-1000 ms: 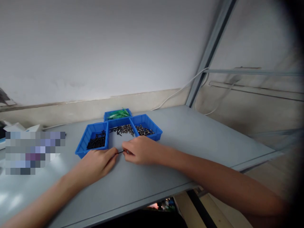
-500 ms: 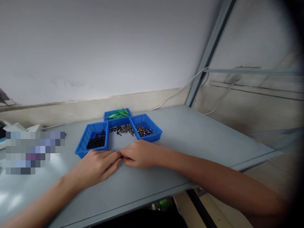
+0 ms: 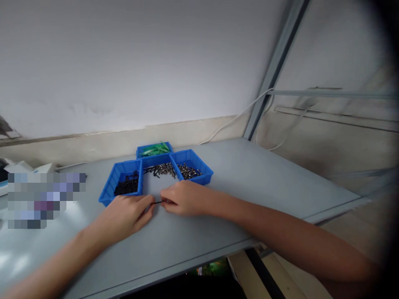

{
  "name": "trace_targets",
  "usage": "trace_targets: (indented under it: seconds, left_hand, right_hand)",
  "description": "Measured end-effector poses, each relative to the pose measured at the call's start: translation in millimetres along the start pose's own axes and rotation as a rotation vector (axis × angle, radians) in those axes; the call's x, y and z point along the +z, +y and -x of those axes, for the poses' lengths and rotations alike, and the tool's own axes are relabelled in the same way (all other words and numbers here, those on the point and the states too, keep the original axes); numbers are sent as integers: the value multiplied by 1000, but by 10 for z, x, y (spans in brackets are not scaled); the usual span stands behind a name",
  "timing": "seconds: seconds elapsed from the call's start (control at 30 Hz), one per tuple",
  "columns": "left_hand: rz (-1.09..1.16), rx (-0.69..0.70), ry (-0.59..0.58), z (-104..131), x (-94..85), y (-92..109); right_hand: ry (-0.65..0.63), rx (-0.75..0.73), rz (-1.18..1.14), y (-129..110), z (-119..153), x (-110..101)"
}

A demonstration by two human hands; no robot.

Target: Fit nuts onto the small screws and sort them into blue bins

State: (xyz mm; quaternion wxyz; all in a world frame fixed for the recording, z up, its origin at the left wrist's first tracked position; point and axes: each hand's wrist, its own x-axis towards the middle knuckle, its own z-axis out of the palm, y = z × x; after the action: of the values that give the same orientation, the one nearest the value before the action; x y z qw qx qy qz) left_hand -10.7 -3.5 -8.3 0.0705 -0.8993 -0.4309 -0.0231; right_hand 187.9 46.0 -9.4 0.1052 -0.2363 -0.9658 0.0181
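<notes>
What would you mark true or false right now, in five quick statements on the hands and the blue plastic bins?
1. A thin black piece spans the gap between the fingertips of the left hand and right hand. True.
2. The left blue plastic bin holds small black parts. True.
3. The right blue plastic bin holds only green pieces. False: it holds small metallic parts.
4. A loose pile of metallic and black parts lies between those two bins. True.
5. The hands are at opposite ends of the flat grey table. False: they are close together, fingertips facing.
</notes>
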Motion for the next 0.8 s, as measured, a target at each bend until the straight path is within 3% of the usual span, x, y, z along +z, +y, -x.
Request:
trace_targets:
  seconds: [0.27,0.57,0.8]
  left_hand:
    - [81,-1,-88,-26,61,-5]
    - [75,-1,-79,-19,45,3]
    - [23,-5,-35,-20,50,-20]
  right_hand:
    - [43,-65,-77,-74,11,-59]
    - [62,-34,-26,-55,10,-37]
    - [-19,28,63,-12,9,0]
